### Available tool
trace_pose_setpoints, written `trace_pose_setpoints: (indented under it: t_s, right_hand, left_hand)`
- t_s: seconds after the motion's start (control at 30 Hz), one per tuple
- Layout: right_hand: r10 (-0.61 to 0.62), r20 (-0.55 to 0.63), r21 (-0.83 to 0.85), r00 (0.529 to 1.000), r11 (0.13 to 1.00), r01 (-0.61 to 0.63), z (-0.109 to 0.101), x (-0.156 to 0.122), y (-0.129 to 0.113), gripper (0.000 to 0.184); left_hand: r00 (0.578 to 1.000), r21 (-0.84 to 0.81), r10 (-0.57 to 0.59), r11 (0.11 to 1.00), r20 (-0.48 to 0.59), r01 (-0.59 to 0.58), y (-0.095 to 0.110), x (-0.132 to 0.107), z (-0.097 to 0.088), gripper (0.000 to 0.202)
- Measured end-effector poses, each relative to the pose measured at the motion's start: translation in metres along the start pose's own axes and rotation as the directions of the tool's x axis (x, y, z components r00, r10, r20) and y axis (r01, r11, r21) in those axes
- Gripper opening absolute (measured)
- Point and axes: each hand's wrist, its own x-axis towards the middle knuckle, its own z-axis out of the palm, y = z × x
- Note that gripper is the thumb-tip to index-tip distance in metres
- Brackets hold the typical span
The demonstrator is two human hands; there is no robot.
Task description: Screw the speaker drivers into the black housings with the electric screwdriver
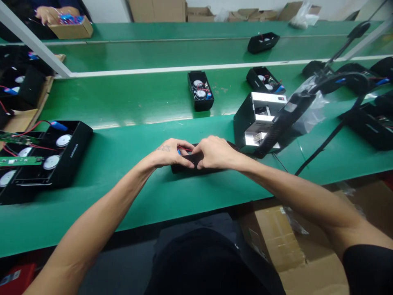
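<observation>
A black speaker housing lies on the green bench in front of me, its inside mostly covered by my hands. My left hand grips its left part, thumb on the near wall and fingers reaching inside, beside a bit of blue and red wiring. Close against it, my right hand is closed on the housing's middle, thumb near the left thumb. Whether the fingers also pinch a wire or small part inside is hidden.
Open speaker housings with round drivers and green circuit boards stand at the left. A black-and-silver machine and a black jointed arm are close on the right. Another housing sits ahead. A co-worker's hand rests by a box.
</observation>
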Motion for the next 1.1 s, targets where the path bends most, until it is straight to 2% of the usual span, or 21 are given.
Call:
trace_pose_setpoints:
  t_s: [0.1, 0.23, 0.4, 0.67, 0.9, 1.1]
  right_hand:
    - [-0.03, 0.026, 0.058, 0.999, 0.998, 0.029, 0.0, 0.002, 0.002, 0.046]
    - [-0.118, 0.067, 0.167, 0.991, 0.98, 0.105, -0.002, 0.004, 0.006, 0.041]
    - [-0.167, 0.068, 0.174, 0.984, 0.973, 0.154, 0.001, 0.005, 0.008, 0.035]
    - [-0.075, 0.012, 0.097, 0.997, 0.993, 0.074, 0.015, 0.002, 0.007, 0.038]
    - [-0.012, -0.015, 0.084, 1.0, 0.996, 0.013, 0.011, -0.002, 0.001, 0.036]
    - [-0.058, -0.025, 0.046, 0.998, 0.997, 0.059, 0.008, -0.003, -0.001, 0.03]
  left_hand:
    - [1.0, 0.032, 0.002, 0.999, -0.007, -0.002, 0.002, 0.0, 0.0, 0.06]
    - [1.0, 0.069, 0.009, 0.998, -0.014, -0.008, 0.003, 0.0, -0.001, 0.061]
    - [1.0, 0.097, 0.009, 0.995, -0.001, -0.009, 0.003, 0.0, -0.002, 0.06]
    - [1.0, 0.052, 0.025, 0.998, -0.018, -0.024, 0.001, -0.002, 0.003, 0.061]
    - [0.999, 0.034, 0.01, 0.999, -0.04, -0.008, -0.002, -0.002, 0.004, 0.061]
    - [0.999, 0.044, 0.008, 0.999, -0.046, -0.006, -0.004, -0.003, 0.006, 0.059]
